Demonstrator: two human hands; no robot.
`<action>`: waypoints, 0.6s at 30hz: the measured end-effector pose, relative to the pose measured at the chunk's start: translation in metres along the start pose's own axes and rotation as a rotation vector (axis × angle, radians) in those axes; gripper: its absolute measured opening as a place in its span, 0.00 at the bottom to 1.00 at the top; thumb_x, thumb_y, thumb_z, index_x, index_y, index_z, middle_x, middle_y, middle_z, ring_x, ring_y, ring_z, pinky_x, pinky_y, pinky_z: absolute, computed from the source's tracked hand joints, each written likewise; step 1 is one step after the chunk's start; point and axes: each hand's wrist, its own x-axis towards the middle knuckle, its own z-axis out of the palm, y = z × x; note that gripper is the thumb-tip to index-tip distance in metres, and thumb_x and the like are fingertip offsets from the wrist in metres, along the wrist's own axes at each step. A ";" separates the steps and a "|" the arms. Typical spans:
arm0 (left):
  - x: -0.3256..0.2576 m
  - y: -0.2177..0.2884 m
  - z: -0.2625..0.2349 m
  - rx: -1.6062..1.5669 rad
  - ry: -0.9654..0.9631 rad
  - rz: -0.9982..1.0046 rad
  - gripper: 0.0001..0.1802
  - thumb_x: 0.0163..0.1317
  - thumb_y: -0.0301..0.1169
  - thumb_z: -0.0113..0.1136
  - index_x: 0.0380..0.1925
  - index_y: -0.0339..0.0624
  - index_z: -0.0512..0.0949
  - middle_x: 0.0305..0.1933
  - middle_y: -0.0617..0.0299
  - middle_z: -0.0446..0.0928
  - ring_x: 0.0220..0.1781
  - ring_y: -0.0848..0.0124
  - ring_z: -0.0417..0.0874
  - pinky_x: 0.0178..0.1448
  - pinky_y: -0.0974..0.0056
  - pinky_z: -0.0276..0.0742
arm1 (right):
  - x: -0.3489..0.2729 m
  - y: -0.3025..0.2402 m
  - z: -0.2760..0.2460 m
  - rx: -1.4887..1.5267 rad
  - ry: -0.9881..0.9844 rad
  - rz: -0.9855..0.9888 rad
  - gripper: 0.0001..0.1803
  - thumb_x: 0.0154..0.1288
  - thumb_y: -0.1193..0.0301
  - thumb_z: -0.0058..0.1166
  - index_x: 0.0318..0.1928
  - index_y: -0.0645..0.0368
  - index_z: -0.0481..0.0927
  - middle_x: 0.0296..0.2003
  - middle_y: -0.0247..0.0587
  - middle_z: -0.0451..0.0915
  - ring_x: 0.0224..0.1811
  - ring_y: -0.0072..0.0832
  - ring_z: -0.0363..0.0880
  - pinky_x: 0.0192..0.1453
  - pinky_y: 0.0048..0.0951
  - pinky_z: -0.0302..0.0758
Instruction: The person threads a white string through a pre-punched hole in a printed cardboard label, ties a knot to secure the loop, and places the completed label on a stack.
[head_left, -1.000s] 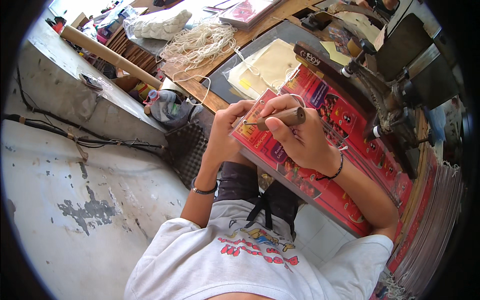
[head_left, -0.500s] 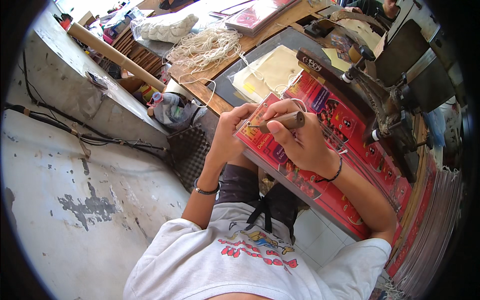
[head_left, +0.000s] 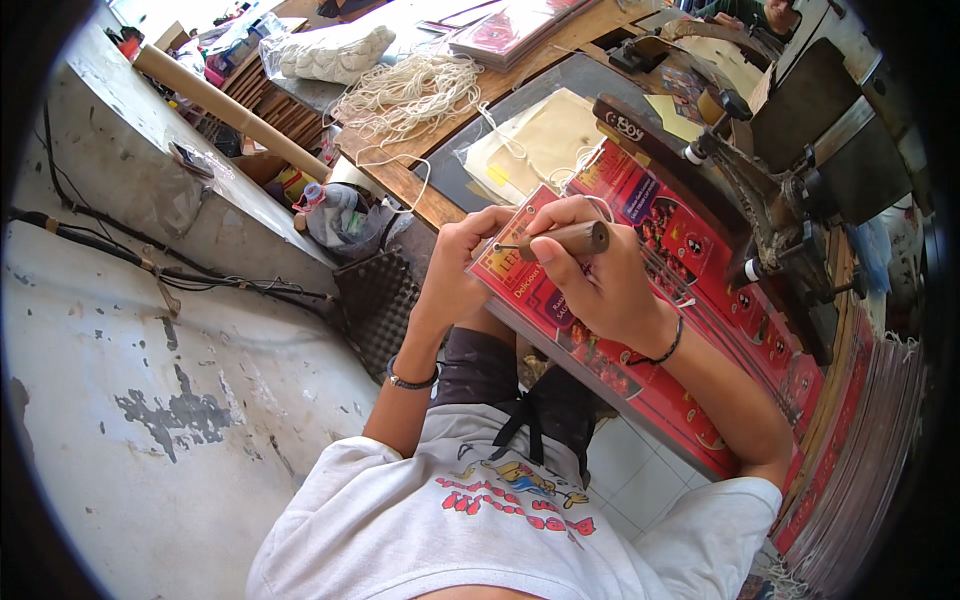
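Note:
My right hand [head_left: 598,290] is closed around the brown wooden handle of an awl [head_left: 578,241]. Its thin metal shaft points left, and the tip meets the near corner of a stack of red printed sheets [head_left: 545,297] by a small metal eyelet. Fingers of my left hand [head_left: 455,265] grip that stack's left edge, just beside the tip; the thumb is mostly hidden. A loop of white cord [head_left: 603,207] shows at my right hand's fingers. More red printed sheets [head_left: 665,212] with cords across them lie beyond that hand.
A tangle of white cord [head_left: 410,98] sits on the wooden table [head_left: 440,208], near cream paper sheets [head_left: 530,140]. On the right stands a dark metal machine [head_left: 770,200] with a long arm. Tall sheet stacks [head_left: 870,430] rise at lower right. Another person [head_left: 778,15] is partly visible at the top.
The awl has shifted slightly, its shaft now lying a little higher and flatter against the sheet corner. Both hands otherwise keep nearly the same place.

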 end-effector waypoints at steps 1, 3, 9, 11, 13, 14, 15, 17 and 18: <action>0.000 0.000 0.000 0.007 0.000 0.005 0.17 0.60 0.27 0.66 0.48 0.31 0.79 0.44 0.62 0.82 0.46 0.79 0.79 0.51 0.71 0.76 | 0.001 0.001 0.000 0.012 -0.017 -0.023 0.11 0.70 0.67 0.60 0.42 0.64 0.80 0.36 0.44 0.84 0.30 0.35 0.87 0.34 0.32 0.80; 0.000 -0.001 0.000 0.022 -0.001 0.016 0.17 0.60 0.27 0.66 0.48 0.31 0.79 0.44 0.62 0.82 0.45 0.79 0.80 0.51 0.71 0.76 | 0.003 0.003 0.000 0.036 -0.052 -0.069 0.12 0.70 0.67 0.60 0.44 0.64 0.80 0.33 0.44 0.84 0.30 0.34 0.87 0.34 0.32 0.80; 0.000 0.005 0.001 0.071 0.020 0.054 0.17 0.60 0.30 0.67 0.47 0.31 0.79 0.42 0.61 0.83 0.44 0.78 0.80 0.49 0.69 0.77 | 0.000 0.002 0.004 0.010 -0.072 -0.051 0.14 0.69 0.63 0.61 0.48 0.58 0.78 0.28 0.44 0.84 0.30 0.37 0.87 0.32 0.32 0.79; 0.001 0.007 0.003 0.062 0.039 0.054 0.17 0.56 0.26 0.66 0.46 0.32 0.80 0.40 0.59 0.84 0.43 0.76 0.82 0.50 0.68 0.78 | -0.001 0.001 0.006 -0.004 -0.079 -0.040 0.15 0.69 0.62 0.62 0.48 0.56 0.77 0.28 0.44 0.84 0.30 0.38 0.87 0.32 0.33 0.79; 0.000 0.008 0.004 0.048 0.048 0.053 0.17 0.54 0.23 0.66 0.45 0.32 0.80 0.39 0.58 0.85 0.43 0.76 0.83 0.50 0.68 0.78 | -0.001 0.000 0.008 -0.020 -0.082 -0.043 0.16 0.69 0.61 0.63 0.48 0.55 0.77 0.27 0.43 0.84 0.30 0.39 0.87 0.32 0.34 0.79; 0.000 0.008 0.003 0.040 0.048 0.052 0.17 0.54 0.23 0.66 0.45 0.32 0.80 0.39 0.58 0.85 0.43 0.76 0.83 0.50 0.68 0.78 | 0.000 0.000 0.008 -0.032 -0.080 -0.054 0.16 0.69 0.60 0.62 0.48 0.55 0.76 0.27 0.43 0.84 0.30 0.40 0.87 0.32 0.34 0.79; 0.000 0.008 0.003 0.031 0.048 0.051 0.17 0.54 0.23 0.66 0.45 0.32 0.80 0.39 0.58 0.85 0.43 0.76 0.83 0.50 0.68 0.78 | 0.000 0.000 0.008 -0.035 -0.076 -0.060 0.16 0.69 0.60 0.62 0.48 0.55 0.76 0.27 0.43 0.84 0.30 0.40 0.87 0.32 0.35 0.79; 0.000 0.004 0.001 0.014 0.041 0.046 0.17 0.54 0.23 0.65 0.45 0.32 0.80 0.39 0.58 0.85 0.43 0.76 0.83 0.50 0.68 0.78 | 0.001 0.003 0.010 -0.029 -0.069 -0.070 0.17 0.69 0.59 0.62 0.49 0.55 0.76 0.27 0.43 0.85 0.30 0.40 0.87 0.32 0.35 0.79; 0.000 0.002 0.001 0.006 0.037 0.044 0.17 0.54 0.23 0.65 0.45 0.32 0.80 0.39 0.58 0.85 0.43 0.76 0.83 0.50 0.68 0.78 | 0.001 0.004 0.010 -0.023 -0.065 -0.073 0.17 0.69 0.59 0.62 0.49 0.55 0.76 0.27 0.43 0.85 0.30 0.40 0.87 0.32 0.35 0.79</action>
